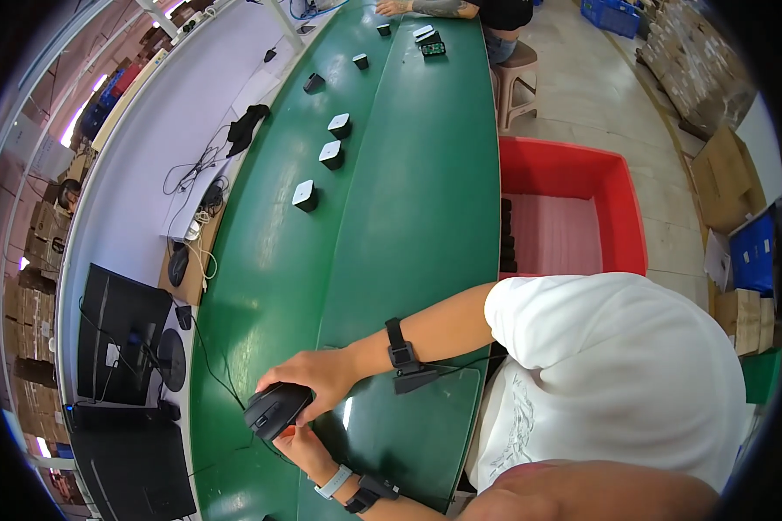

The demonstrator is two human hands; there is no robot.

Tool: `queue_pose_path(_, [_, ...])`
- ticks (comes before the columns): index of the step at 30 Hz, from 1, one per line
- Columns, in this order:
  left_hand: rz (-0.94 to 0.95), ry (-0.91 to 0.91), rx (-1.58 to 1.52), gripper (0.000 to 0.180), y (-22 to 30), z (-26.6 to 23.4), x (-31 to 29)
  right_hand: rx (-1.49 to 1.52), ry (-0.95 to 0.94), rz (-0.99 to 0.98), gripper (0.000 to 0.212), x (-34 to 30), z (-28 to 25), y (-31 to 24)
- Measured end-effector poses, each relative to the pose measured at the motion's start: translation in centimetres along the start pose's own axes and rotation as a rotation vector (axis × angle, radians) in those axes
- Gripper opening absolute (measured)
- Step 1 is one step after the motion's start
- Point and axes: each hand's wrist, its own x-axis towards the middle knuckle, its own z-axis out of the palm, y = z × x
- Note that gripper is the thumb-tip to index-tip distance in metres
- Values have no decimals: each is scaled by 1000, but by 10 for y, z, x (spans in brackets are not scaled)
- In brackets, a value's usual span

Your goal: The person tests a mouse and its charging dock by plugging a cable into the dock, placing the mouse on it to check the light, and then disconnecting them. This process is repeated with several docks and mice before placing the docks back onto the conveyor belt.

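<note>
A black computer mouse [278, 410] is held above the green tabletop, tilted, with its scroll wheel end toward the lower left. My right hand [318, 379] wraps over it from above, fingers closed along its sides. My left hand [306, 451] is closed against the mouse's lower edge, fingertips pinched there; exactly what they grip is partly hidden. A thin black cable [220, 382] runs by the mouse across the table. Black straps with small boxes sit on both wrists, and a light band [333, 482] on the left one.
Several small black cubes with white tops [305, 195] stand along the green table [408, 174]. Monitors [123, 334], another mouse [178, 264] and cables line the far side. A red bin [621, 208] stands beside the table. Another person's arm [443, 8] rests at the table's far end.
</note>
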Motion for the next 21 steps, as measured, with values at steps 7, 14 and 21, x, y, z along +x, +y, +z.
queue_pose_path(7, [41,2,73,47,21,23,-4,35,-59,143,78,1,-3,-4])
queue_pose_path(14, [54,17,60,49,19,23,-6,121,-80,263,77,1,-3,-6])
queue_pose_path(21, [120,475,14,44,48,50,-7,172,-299,152,56,0,-8,12])
